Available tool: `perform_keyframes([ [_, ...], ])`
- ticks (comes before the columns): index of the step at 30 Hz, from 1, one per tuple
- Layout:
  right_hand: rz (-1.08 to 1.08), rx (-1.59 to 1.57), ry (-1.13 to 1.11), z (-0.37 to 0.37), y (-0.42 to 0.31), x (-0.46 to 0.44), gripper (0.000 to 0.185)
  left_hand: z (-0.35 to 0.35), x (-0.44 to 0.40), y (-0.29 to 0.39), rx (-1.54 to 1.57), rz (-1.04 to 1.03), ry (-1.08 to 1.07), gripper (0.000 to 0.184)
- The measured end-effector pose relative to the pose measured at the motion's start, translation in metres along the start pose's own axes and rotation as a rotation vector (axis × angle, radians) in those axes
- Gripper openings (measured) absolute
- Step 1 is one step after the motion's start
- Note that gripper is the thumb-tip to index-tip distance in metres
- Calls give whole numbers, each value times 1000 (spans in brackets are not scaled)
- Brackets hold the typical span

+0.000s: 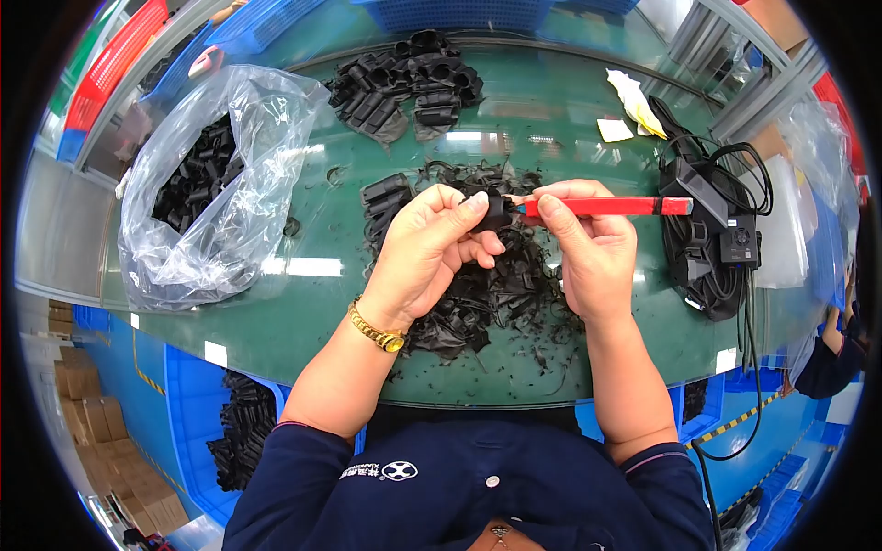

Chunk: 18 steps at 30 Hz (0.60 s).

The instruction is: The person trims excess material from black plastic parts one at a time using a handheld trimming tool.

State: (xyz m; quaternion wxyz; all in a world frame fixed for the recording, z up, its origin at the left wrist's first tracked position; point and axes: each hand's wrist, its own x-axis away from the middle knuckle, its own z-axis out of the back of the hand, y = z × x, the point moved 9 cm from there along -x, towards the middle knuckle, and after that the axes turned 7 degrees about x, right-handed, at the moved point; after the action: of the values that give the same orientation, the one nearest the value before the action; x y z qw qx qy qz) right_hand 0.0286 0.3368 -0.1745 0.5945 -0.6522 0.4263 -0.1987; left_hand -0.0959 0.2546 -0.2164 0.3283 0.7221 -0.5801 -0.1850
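My left hand (427, 241) is closed on a small black molded part (497, 213), pinched between thumb and fingers above the middle of the table. In my right hand (595, 255) is a red-handled knife (614, 206), held nearly level with its tip pointing left. That tip meets or almost meets the part's right side; the exact contact is too small to make out. Beneath both hands lies a heap of thin black scraps (501, 285). Several black molded pieces (386, 197) sit just left of the heap, partly hidden by my left hand.
A clear plastic bag (266, 174) of black parts stands at left on the green table (322, 340). More black molded pieces (404, 87) lie at the back. Black devices with cables (726, 220) stand at right, near a yellow-white cloth (634, 101). Blue bins (193, 432) sit below.
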Motion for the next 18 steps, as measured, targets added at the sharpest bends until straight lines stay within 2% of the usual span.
perform_keyframes([
  [9, 13, -58, -50, -4, -3, -1, 10, 6, -1, -4, 53, 32, 79, 17],
  [18, 121, 49, 7, 1, -5, -2, 9, -2, 0, -7, 84, 59, -10, 16],
])
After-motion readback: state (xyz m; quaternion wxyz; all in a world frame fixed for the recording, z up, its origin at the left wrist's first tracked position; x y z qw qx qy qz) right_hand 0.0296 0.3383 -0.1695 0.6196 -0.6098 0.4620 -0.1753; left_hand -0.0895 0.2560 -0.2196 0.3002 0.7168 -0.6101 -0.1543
